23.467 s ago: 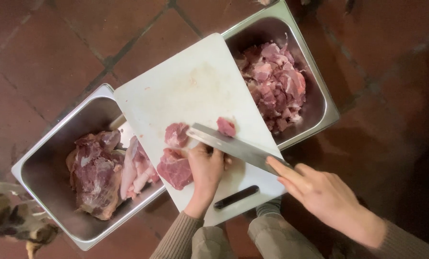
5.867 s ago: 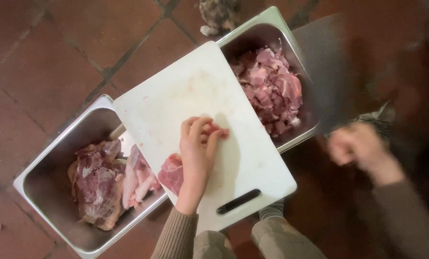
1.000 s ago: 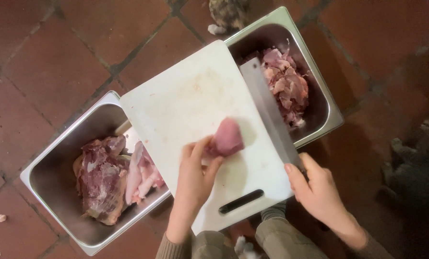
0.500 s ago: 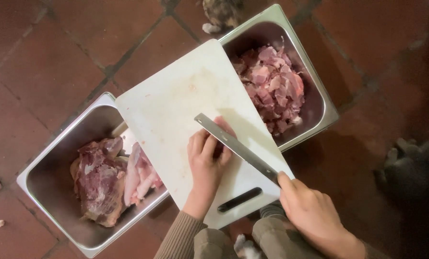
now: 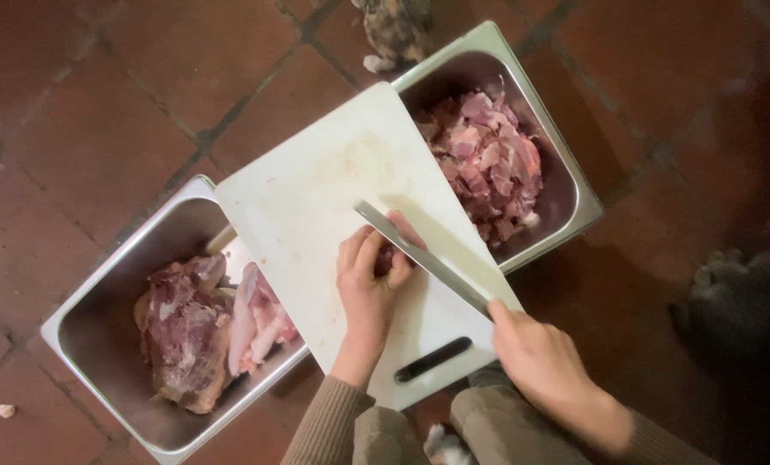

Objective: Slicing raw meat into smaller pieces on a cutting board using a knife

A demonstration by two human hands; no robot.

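On the white cutting board (image 5: 316,198) my left hand (image 5: 366,284) curls over a soft, probably slippery chunk of meat (image 5: 387,258), mostly hidden, fingertips pinning its top, while my right hand (image 5: 536,362) grips the cleaver (image 5: 419,258).

The left hand (image 5: 369,280) covers most of the meat piece (image 5: 387,258). An animal (image 5: 395,30), perhaps a cat, is cut off at the far edge.

No packages, labels, signs, screens
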